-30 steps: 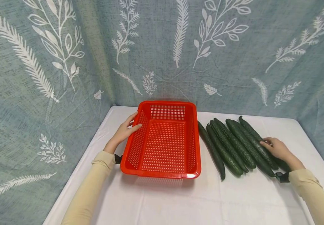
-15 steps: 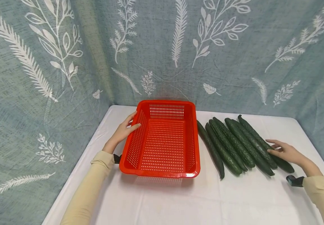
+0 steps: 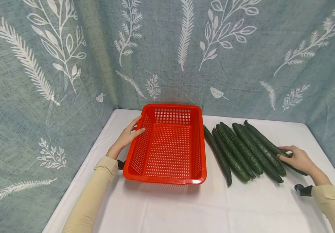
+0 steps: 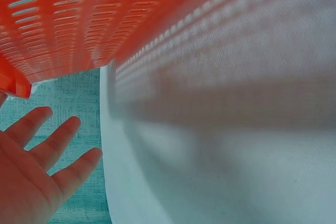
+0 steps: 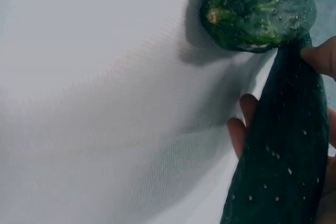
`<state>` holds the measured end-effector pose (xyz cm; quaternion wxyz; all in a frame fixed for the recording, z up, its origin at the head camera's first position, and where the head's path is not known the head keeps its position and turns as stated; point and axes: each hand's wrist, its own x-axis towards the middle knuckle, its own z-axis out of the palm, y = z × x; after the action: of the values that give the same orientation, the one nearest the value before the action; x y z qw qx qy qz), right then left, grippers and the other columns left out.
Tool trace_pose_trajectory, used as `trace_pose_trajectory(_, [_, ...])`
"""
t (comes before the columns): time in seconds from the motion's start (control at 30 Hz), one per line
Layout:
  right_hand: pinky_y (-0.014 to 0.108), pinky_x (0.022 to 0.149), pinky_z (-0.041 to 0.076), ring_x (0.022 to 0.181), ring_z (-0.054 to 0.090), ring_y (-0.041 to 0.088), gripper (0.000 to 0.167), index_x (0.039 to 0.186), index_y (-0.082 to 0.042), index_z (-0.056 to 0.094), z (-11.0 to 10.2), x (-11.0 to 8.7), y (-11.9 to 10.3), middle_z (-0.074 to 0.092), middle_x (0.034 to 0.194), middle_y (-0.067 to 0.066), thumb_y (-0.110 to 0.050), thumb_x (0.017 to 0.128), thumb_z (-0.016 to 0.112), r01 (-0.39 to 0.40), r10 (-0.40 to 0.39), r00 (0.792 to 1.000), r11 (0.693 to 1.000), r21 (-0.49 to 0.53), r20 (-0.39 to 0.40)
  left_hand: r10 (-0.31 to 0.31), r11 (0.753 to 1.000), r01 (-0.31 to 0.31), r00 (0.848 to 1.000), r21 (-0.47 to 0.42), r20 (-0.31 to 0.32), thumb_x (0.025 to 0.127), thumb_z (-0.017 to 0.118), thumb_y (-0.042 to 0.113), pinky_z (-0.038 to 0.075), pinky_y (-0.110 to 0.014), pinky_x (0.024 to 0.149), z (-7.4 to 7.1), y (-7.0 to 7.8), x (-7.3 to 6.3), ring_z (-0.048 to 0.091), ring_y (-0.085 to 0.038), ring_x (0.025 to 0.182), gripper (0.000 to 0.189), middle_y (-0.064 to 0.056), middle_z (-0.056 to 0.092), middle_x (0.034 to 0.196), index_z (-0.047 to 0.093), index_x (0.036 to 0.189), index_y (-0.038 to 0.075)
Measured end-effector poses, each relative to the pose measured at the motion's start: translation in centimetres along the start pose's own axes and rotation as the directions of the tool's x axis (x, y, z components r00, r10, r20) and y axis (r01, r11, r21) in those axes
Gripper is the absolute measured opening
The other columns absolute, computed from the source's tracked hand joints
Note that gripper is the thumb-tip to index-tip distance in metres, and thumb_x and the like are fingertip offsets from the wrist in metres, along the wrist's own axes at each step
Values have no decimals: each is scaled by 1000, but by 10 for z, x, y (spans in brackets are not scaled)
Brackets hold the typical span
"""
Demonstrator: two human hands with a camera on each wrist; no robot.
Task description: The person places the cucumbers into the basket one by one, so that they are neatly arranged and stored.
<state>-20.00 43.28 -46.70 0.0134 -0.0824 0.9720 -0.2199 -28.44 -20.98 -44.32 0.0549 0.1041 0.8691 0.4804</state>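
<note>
At frame right, the right hand (image 3: 299, 159): grip clamped round a cucumber (image 5: 281, 140).
Left of centre, the left hand (image 3: 128, 134) (fingers apart) touches the basket (image 3: 164, 180).

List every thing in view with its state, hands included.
Red basket: upright, empty.
Left hand: touching the basket's left rim, fingers spread.
Right hand: gripping the rightmost cucumber.
Rightmost cucumber: held between thumb and fingers.
Other cucumbers: lying side by side.
White cloth: spread, lightly creased.
Curtain: hanging, slightly wrinkled.

Booth (image 3: 324, 123) of leaf-print curtains (image 3: 161, 48)
</note>
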Motion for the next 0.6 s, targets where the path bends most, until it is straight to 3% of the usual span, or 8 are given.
trace_pose_trajectory(0.6, [51, 62, 49, 87, 56, 51, 44, 116, 12, 53, -2, -4, -11, 55, 110, 36, -18, 85, 63, -29, 29, 981, 1000, 2, -190, -3, 1000, 4, 1000, -16, 8, 93, 52, 35, 32, -59, 101, -1, 1, -1, 33, -41, 129, 66, -16, 30, 148, 17, 149, 28])
